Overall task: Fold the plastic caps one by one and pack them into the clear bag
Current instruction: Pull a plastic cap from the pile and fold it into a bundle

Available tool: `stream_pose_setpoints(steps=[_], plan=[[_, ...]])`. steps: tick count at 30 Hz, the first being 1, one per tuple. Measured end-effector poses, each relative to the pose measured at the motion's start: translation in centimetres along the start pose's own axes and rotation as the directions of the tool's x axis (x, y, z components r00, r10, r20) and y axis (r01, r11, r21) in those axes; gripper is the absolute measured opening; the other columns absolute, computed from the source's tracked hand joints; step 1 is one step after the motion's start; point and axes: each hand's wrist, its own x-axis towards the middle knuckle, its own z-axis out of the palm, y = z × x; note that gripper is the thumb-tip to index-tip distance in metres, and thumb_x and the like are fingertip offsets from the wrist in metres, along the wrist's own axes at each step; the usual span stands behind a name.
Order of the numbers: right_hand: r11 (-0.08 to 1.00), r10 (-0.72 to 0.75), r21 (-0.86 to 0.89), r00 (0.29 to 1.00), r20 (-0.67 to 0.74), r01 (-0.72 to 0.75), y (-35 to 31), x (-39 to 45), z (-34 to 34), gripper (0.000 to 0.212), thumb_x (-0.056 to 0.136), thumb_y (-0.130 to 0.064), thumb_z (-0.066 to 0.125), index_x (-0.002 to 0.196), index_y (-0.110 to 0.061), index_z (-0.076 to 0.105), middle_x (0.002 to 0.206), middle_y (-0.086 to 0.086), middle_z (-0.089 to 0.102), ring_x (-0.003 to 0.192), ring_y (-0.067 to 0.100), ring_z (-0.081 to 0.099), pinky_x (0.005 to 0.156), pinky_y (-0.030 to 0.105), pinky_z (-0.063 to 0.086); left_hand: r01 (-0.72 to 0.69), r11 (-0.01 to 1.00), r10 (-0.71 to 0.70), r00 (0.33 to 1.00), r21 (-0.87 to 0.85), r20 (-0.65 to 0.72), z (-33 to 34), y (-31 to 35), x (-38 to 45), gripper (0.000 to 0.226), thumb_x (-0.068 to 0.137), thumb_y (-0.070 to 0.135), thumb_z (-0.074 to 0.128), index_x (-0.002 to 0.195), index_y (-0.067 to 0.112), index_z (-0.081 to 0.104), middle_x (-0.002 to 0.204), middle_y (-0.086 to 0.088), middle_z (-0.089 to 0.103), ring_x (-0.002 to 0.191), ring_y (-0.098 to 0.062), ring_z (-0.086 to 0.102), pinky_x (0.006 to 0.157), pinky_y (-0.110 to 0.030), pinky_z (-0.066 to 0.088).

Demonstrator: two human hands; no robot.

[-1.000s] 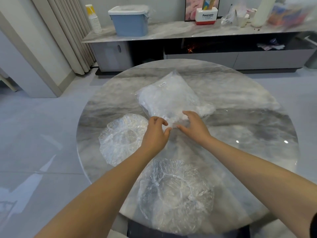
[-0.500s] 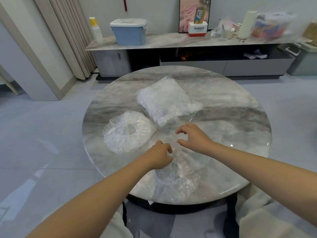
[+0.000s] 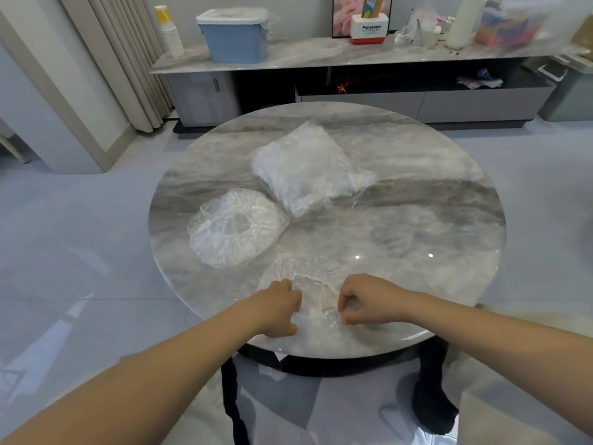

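Legible writing: "Panasonic" on a white and red box on the long sideboard against the far wall; the small white label on the clear bag cannot be read. The bag lies stuffed with white plastic at the far middle of the round marble desk. 2 caps lie on the desk: a spread cap at left, its edge just beside the bag's near corner, and a near cap at the front edge. The left hand and right hand both have fingers curled, each grip pinching a side of the near cap; its outline is faint against the marble, partly hidden by the hands. The right end of the sideboard is blurred, its items hard to identify. Also there: a blue tub with a white lid and a stack of paper cups. Beige curtains hang at left; the floor is pale glossy tile.
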Motion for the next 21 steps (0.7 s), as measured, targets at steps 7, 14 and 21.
stream_pose_setpoints(steps=[7, 14, 21], plan=[[0.993, -0.042, -0.114, 0.990, -0.131, 0.027, 0.3, 1.0, 0.7, 0.052, 0.075, -0.043, 0.071, 0.120, -0.023, 0.056, 0.121, -0.008, 0.054, 0.113, 0.013, 0.049, 0.093, 0.024, 0.037, -0.055, 0.995, 0.050, 0.997, -0.078, -0.065, -0.6, -1.1, 0.8, 0.058, 0.088, 0.035, 0.061, 0.138, 0.022, 0.035, 0.139, 0.001, 0.031, 0.119, -0.016, 0.042, 0.095, -0.029, 0.041], [0.985, -0.060, -0.168, 0.995, -0.082, 0.045, -0.2, 1.0, 1.8, 0.073, 0.069, -0.054, 0.073, 0.133, -0.034, 0.045, 0.131, -0.001, 0.043, 0.133, 0.018, 0.027, 0.110, 0.029, 0.022, -0.085, 0.991, 0.078, 0.994, -0.102, -0.070, -0.3, -1.5, 0.6, 0.071, 0.075, 0.044, 0.074, 0.133, 0.027, 0.035, 0.135, 0.002, 0.037, 0.119, -0.015, 0.039, 0.095, -0.032, 0.042], [0.989, -0.091, -0.135, 0.969, -0.232, 0.061, -0.3, 0.8, 2.5, 0.051, 0.087, -0.050, 0.031, 0.105, -0.021, 0.070, 0.101, -0.004, 0.057, 0.100, 0.016, 0.049, 0.087, 0.032, 0.041, -0.078, 0.992, 0.097, 0.975, 0.099, -0.199, 1.1, -1.0, 1.1, 0.058, 0.082, 0.047, 0.065, 0.127, 0.020, 0.041, 0.129, -0.003, 0.043, 0.113, -0.021, 0.044, 0.086, -0.027, 0.037]])
